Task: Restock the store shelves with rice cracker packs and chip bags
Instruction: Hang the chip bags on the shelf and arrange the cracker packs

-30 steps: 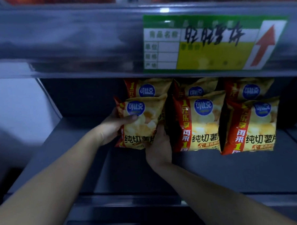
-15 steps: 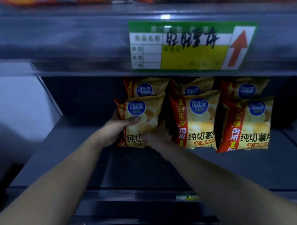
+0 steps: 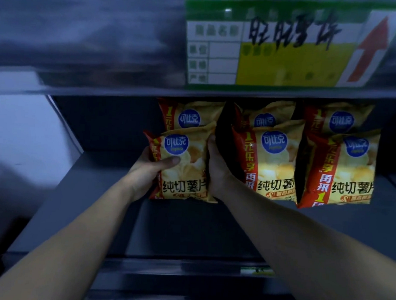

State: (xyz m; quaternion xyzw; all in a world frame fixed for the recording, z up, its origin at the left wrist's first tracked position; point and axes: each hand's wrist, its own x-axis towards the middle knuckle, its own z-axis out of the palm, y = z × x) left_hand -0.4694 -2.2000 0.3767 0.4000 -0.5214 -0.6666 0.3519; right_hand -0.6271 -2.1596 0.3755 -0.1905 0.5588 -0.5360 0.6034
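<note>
A yellow and red chip bag stands upright at the left end of a row on the dark shelf. My left hand grips its left edge, thumb across the front. My right hand holds its right edge, fingers hidden behind the bag. Two more front chip bags, the middle one and the right one, stand to the right. Behind each front bag stands another bag, the left one showing above the held bag.
An upper shelf edge runs overhead with a green and yellow price label bearing a red arrow. A pale wall lies to the left. The shelf surface left of the bags and in front of them is bare.
The view has shifted left and closer. My right hand has moved from the bag's lower corner up along its right edge. The bag stands straighter.
</note>
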